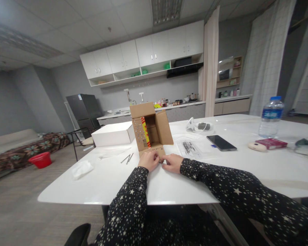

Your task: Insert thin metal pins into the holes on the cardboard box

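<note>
The left hand [150, 161] and right hand [172, 163] meet, fingers bent narrow, at the cardboard box [153, 131]'s near edge; I cannot tell what they grip. Left of them, thin metal rods [130, 157] lie loose on the bench [100, 184]. Beyond, the box stands open: unfolding seems done, what remains unclear.

Tiny item [160, 162] indistinct, right sleeve [236, 188] cropped
</note>
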